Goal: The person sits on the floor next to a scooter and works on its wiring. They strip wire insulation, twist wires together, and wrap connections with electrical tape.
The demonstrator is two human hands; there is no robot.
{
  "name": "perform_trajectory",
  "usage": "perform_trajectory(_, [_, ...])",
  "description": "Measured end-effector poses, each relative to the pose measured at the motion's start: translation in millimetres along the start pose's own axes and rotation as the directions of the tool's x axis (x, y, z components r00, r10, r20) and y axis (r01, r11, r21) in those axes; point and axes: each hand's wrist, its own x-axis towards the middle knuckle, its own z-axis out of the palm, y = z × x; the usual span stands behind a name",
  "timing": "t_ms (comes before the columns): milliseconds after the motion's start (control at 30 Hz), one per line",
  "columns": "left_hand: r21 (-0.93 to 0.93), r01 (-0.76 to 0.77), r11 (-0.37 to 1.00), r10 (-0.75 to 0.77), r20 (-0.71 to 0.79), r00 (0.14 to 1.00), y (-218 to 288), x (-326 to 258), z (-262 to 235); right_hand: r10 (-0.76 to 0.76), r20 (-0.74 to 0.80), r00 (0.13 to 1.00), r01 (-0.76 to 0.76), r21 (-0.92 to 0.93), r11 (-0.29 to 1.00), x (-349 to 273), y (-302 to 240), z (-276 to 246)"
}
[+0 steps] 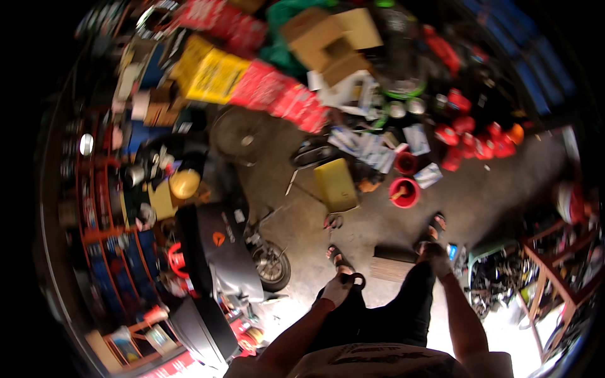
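My left hand (337, 292), in a pale glove, is closed over my left thigh. It holds a small dark ring-shaped thing (358, 280), whose kind I cannot make out. By my right knee is my right hand (435, 258), in a glove that looks grey and pale; blur hides its fingers and anything in them. Between my feet lies a flat brown cardboard piece (392, 267). Ahead of my left foot, a tool with red and dark looped handles (333, 222) lies on the floor.
A yellow container (337, 185) and a red bucket (404, 193) stand ahead. A motorcycle (230, 252) is at left, beside shelves. Cartons and an open cardboard box (321, 44) are piled at the far side. A reddish frame (554, 268) and a crate of parts stand at right.
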Motion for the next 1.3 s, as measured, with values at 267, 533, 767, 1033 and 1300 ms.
perform_trajectory(267, [-0.126, -0.241, 0.962, 0.239, -0.032, 0.971, -170, -2, -58, 0.65, 0.392, 0.651, -0.447, -0.495, 0.745, -95, -51, 326])
perform_trajectory(533, [-0.701, 0.035, 0.712, -0.04, 0.009, 0.999, -252, -11, -144, 0.681, 0.213, 0.7, -0.481, -0.565, 0.67, -123, -40, 468])
perform_trajectory(767, [-0.694, 0.079, 0.716, -0.197, -0.092, 0.976, -265, 24, -146, 0.405, 0.252, 0.879, 0.032, -0.878, 0.478, -27, -48, 482])
perform_trajectory(1033, [-0.547, 0.301, 0.781, -0.256, 0.16, 0.953, -265, 143, -46, 0.271, 0.434, 0.859, 0.417, -0.901, 0.122, 135, 62, 462])
perform_trajectory(1300, [0.138, -0.283, 0.949, 0.274, 0.076, 0.959, -299, 285, 244, 0.283, 0.578, 0.766, 0.602, -0.798, 0.001, 277, 217, 564])
